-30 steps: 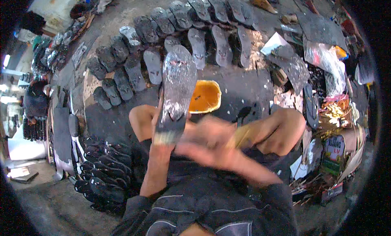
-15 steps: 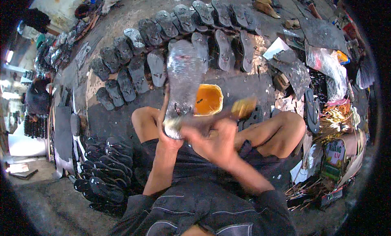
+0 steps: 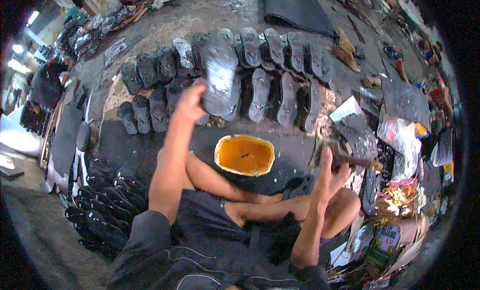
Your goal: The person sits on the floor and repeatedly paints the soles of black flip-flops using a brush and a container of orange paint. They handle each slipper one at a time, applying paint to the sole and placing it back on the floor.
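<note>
My left hand (image 3: pixel 190 104) reaches out over the rows of soles, its fingers at the left edge of a dark sandal sole (image 3: pixel 220 82). The sole is blurred, with a bright wet-looking shine on top, and overlaps other soles behind it. At the right, above my knee, my right hand (image 3: pixel 327 177) is closed round a short tool (image 3: pixel 350 161) with a yellowish end; blur hides its exact kind. Between my arms, in front of my crossed legs, stands a pale-rimmed tub (image 3: pixel 218 159) holding orange-yellow stuff with a small dark speck.
Dark soles (image 3: pixel 287 99) lie in two curved rows beyond the tub. Black sandals (image 3: pixel 102 205) are piled to my left. On the right are dark sheet scraps (image 3: pixel 352 132), clear plastic (image 3: pixel 400 140) and a box of sticks and cardboard (image 3: pixel 390 240). A black mat (image 3: pixel 297 15) lies far off.
My left hand has carried the sole away from my lap to the far rows. My right hand has moved off the sole to the right with the tool. The view has shifted.
</note>
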### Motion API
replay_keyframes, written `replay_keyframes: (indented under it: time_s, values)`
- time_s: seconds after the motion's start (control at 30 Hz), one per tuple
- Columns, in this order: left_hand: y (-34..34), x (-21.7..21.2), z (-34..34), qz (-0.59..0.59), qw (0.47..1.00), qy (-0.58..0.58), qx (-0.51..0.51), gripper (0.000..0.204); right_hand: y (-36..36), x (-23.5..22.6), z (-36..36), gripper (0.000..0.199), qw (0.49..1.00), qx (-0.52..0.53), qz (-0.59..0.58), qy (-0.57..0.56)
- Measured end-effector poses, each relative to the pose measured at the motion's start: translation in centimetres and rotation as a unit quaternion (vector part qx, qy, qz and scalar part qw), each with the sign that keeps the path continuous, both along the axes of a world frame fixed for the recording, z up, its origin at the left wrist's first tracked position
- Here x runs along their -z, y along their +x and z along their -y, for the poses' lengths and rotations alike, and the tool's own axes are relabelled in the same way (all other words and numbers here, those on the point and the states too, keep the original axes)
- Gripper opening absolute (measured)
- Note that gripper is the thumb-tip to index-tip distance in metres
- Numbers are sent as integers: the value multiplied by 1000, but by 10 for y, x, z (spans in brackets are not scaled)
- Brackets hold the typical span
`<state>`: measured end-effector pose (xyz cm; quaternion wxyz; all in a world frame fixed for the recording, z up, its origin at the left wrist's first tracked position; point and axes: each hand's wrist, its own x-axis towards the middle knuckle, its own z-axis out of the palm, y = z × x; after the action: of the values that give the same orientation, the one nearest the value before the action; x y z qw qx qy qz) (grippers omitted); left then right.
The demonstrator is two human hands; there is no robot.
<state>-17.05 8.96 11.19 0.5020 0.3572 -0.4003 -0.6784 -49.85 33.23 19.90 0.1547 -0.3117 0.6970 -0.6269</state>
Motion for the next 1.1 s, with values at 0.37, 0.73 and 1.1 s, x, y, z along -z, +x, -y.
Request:
replay_keyframes:
  time_s: [0.37, 0.73, 1.1]
  values:
    - [6, 82, -47, 155, 972, 49, -173, 28, -2, 87, -16, 54, 959, 30, -100, 263]
    - [668, 95, -323, 839, 356, 368, -183, 51, 80, 45, 61, 37, 842, -357, -283, 288]
    - [716, 18, -308, 772, 402, 102, -482, 48, 94, 75, 34, 17, 970, -121, -127, 166]
